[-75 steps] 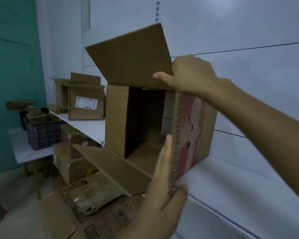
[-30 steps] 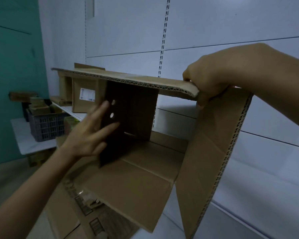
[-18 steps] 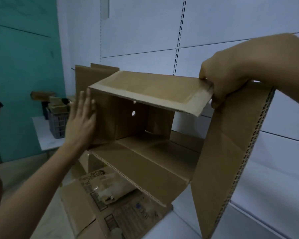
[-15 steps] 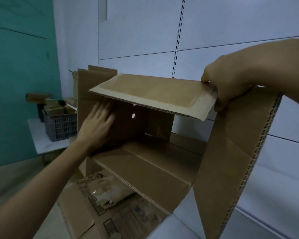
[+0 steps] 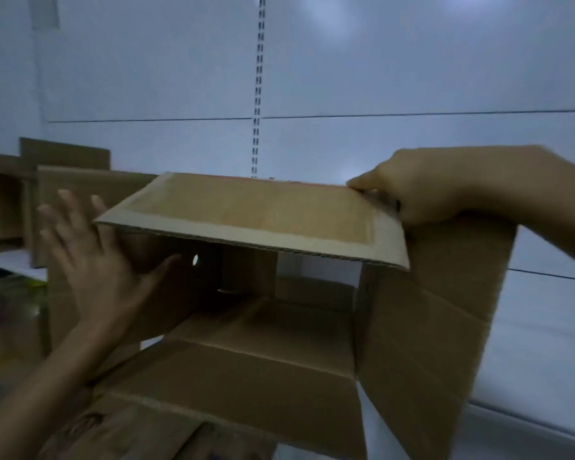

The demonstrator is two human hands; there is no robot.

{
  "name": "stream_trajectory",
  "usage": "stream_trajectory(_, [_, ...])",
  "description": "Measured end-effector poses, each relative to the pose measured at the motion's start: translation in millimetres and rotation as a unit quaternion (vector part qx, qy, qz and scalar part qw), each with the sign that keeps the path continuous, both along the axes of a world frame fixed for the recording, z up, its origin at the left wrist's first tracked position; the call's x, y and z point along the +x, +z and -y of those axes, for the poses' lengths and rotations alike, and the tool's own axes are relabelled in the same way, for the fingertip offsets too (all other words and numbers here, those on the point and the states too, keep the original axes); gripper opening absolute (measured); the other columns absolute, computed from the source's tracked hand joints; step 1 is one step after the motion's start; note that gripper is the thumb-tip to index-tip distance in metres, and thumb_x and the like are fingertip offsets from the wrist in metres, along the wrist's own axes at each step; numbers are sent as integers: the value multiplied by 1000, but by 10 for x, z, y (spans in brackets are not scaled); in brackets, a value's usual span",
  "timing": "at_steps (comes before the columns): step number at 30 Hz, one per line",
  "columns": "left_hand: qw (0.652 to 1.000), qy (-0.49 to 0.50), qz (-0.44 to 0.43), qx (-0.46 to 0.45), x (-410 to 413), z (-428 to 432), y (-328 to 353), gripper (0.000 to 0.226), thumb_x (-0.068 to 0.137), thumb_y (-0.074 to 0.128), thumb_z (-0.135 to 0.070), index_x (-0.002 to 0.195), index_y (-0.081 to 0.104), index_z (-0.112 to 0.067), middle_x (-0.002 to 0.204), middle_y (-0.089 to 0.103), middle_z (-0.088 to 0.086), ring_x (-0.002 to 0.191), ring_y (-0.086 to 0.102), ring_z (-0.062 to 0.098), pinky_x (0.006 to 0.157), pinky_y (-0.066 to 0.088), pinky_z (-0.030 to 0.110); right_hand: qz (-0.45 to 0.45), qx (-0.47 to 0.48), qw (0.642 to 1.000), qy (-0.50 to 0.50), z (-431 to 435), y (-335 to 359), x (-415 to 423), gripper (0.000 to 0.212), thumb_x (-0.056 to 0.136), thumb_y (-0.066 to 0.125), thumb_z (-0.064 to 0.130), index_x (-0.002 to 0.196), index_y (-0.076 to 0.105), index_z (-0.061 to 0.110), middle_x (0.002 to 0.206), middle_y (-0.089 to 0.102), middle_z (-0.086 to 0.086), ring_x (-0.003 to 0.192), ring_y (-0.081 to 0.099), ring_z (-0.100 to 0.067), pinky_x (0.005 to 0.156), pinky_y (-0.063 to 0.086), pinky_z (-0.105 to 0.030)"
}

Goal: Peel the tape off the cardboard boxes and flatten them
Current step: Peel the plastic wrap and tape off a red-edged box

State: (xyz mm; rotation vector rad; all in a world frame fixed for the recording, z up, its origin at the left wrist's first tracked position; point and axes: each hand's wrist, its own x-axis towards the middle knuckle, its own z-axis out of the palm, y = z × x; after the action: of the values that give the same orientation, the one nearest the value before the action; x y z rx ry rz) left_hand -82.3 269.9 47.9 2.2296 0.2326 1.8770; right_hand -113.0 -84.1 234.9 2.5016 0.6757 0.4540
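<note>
Cardboard box lying on its side on a white shelf, its open mouth turned toward the viewer, all flaps unfolded. The top flap slopes out over the opening, and a paler band runs along its front and side edges. The right flap swings outward to the right, and the bottom flap projects forward and down past the shelf edge. A small round hole pierces the left inner wall, and the far end of the box is partly open to the pale wall behind.

The right hand grasps the rear right corner of the top flap, its fingers curled over the board's edge. The left hand is released, with fingers spread and straight. Its palm is set against the left side of the box and its thumb reaches across the mouth. Motion blur hides whether the whole palm makes contact.

To the left, further along the shelf, stands another open carton with raised flaps, blurred. Below the box, at the lower edge, lies crumpled flattened cardboard. Behind is a grey-white panelled wall, with a slotted upright rail running vertically down to the top of the box.
</note>
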Motion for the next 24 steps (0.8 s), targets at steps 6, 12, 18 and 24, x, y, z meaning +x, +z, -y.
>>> stream_trajectory(6, [996, -52, -76, -7, 174, 63, -6, 110, 73, 59, -62, 154, 3, -11, 161, -6, 17, 147, -16, 27, 111, -28, 32, 9, -14, 999, -35, -160, 17, -33, 63, 81, 71, 31, 138, 45, 21, 123, 58, -5, 109, 54, -26, 89, 47, -40])
stream_trajectory(12, [998, -60, -21, -30, 51, 18, 8, 105, 77, 79, -27, 154, 9, -11, 159, -3, 25, 146, -7, 40, 115, -18, 41, 14, -26, 997, -65, -197, -2, -7, 68, 80, 71, 32, 140, 40, 22, 118, 57, -6, 105, 54, -25, 74, 39, -33])
stream_trajectory(18, [908, -218, -81, -349, -129, -249, 318, 86, 80, 77, -31, 149, 28, -17, 146, 44, 17, 131, 44, 39, 106, 36, 59, 254, -135, 957, -33, -239, -175, -144, 23, 89, 53, 17, 111, 54, 19, 71, 48, 0, 62, 40, -20, 56, 24, -28])
stream_trajectory(24, [896, -284, -174, -293, -277, -139, 343, 27, 91, 64, -32, 94, 64, -6, 95, 66, 19, 92, 61, 38, 86, 51, 55, 268, -161, 944, 107, -159, -607, -224, 54, 93, 45, 14, 144, 26, 14, 125, 52, -16, 107, 53, -33, 98, 38, -43])
